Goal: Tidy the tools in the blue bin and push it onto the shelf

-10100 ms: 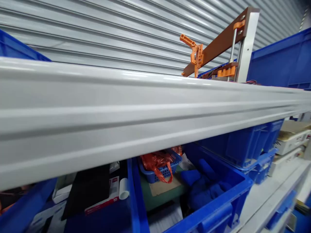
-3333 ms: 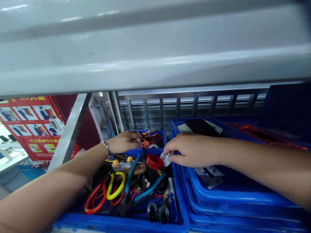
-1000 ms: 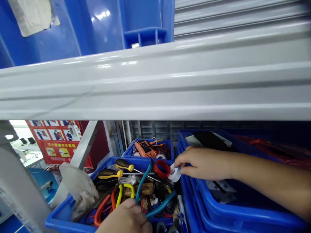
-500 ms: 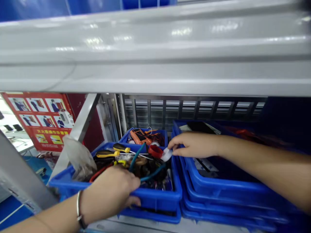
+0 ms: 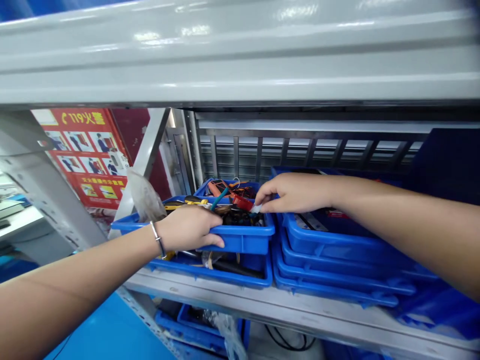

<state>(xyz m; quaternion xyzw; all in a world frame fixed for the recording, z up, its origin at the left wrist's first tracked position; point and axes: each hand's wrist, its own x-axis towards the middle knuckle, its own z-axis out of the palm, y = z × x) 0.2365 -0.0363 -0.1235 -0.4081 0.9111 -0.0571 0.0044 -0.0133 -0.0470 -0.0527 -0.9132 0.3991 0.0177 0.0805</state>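
Observation:
My left hand (image 5: 193,227) is closed on the front rim of the upper blue bin (image 5: 247,242), thumb outside and fingers inside. This bin holds screwdrivers with yellow-and-black handles (image 5: 175,205), a teal-handled tool (image 5: 218,199) and a red ring-shaped roll (image 5: 243,202). At the bin's right side, my right hand (image 5: 285,194) pinches a small whitish translucent piece (image 5: 256,208) beside the red roll; its exact kind is unclear. Below sits a lower blue bin (image 5: 236,276) with dark tools in it.
Stacked blue trays (image 5: 337,245) stand close on the right. Behind is a smaller bin with an orange device (image 5: 214,189). A clear plastic bag (image 5: 144,197) leans at the left. The grey shelf beam (image 5: 240,75) crosses overhead, and a slanted metal brace (image 5: 150,145) rises on the left.
The view has shifted, showing more of the shelf below. The front of the upper bin now sits higher over the lower one, whose contents show. Both hands keep their holds.

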